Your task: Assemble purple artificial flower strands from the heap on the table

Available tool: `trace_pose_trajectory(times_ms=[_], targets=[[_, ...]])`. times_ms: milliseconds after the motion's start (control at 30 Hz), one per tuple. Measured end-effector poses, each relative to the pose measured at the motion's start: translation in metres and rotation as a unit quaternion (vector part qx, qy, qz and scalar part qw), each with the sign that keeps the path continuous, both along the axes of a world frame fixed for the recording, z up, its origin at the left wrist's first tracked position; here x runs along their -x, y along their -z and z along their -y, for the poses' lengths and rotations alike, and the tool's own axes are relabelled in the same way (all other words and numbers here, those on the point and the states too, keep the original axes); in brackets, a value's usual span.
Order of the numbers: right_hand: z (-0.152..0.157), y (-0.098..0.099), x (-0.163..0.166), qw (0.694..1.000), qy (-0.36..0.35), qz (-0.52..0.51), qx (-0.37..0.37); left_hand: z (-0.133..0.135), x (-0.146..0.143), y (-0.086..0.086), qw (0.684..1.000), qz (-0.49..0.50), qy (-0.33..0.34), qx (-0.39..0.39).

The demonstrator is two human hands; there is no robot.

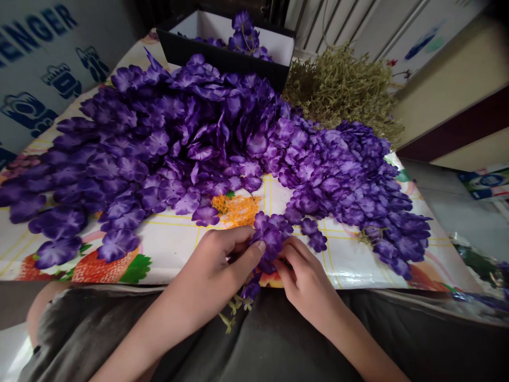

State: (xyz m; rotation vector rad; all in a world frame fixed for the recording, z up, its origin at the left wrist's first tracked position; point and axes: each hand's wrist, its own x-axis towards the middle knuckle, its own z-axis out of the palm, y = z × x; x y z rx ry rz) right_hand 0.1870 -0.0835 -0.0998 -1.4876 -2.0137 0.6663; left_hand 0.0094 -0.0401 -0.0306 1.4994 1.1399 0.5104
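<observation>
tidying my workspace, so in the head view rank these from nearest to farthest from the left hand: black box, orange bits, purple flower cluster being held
1. Purple flower cluster: in the grip of the left hand.
2. Orange bits: just beyond that hand.
3. Black box: at the back, behind the purple heap.

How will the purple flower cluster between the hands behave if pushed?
The purple flower cluster is probably light, its visible bulk being thin petals. Those sheet-like petals should bend easily when pressed. The branching green sprig below may snag.
</observation>
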Motion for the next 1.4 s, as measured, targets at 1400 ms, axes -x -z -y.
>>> trace_pose_trajectory(times_ms=[1400], targets=[[0.011,-0.035,0.015,0.966,0.085,0.051,-0.238,0.008,-0.011,0.006,0.992,-0.023,0.116,-0.053]])
